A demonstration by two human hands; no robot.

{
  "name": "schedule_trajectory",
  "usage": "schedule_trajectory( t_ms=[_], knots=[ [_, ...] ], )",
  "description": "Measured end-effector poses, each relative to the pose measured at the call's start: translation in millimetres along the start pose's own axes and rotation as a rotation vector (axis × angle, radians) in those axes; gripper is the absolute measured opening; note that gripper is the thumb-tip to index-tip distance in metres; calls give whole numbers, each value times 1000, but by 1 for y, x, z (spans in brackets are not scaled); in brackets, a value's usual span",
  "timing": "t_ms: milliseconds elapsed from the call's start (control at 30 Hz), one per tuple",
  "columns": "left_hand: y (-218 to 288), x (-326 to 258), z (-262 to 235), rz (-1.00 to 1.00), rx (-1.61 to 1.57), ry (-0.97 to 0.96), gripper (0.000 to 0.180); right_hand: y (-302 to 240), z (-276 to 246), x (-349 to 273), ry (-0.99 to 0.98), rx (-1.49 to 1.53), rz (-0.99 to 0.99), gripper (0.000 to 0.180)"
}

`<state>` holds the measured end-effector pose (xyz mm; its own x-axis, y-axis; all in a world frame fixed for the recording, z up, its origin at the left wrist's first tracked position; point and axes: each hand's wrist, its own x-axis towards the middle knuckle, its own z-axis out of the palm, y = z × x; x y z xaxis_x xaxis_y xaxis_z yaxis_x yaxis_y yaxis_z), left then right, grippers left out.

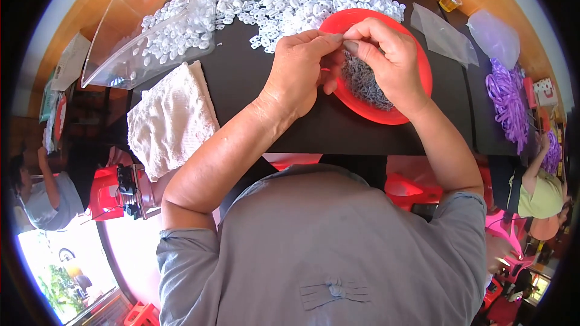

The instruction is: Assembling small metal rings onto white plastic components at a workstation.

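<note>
My left hand (297, 71) and my right hand (391, 60) meet over a red bowl (424, 75), fingertips pinched close together. Whatever lies between them is too small to make out. Inside the bowl is a heap of small, thin grey pieces (364, 83), partly hidden beneath my right hand. Just beyond my hands, a large pile of small white plastic pieces with holes (296, 3) spreads over the dark table (241, 99).
A clear plastic bin (99, 63) with more white pieces lies far left, near a folded cream cloth (172, 122). To the right are a clear plastic sheet (444, 35), a yellow cup (450, 1) and purple strips (506, 99). People sit at both sides.
</note>
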<state>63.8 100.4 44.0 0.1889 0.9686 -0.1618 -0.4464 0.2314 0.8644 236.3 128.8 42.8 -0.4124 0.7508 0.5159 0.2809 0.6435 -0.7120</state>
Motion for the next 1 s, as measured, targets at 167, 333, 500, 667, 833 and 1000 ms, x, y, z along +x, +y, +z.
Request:
schedule_trajectory(
  t_ms=[167,333,500,667,833,1000],
  knots=[
    [-11,2,-22,443,906,12,10,13,-14,6,32,-130,-112,3],
    [-36,-20,-19,825,1227,-177,21,28,-22,3,119,-134,-27,3],
    [-37,-26,-14,814,1295,-216,24,38,-24,2,145,-193,-27,4],
    [-22,-30,-28,791,1268,-342,26,62,-52,8,148,-612,-14,8],
    [3,-30,-35,706,1231,-140,26,76,-70,7,24,-549,240,8],
    [23,27,-60,696,1443,69,13,64,-54,7,97,-460,55,7]
  ],
)
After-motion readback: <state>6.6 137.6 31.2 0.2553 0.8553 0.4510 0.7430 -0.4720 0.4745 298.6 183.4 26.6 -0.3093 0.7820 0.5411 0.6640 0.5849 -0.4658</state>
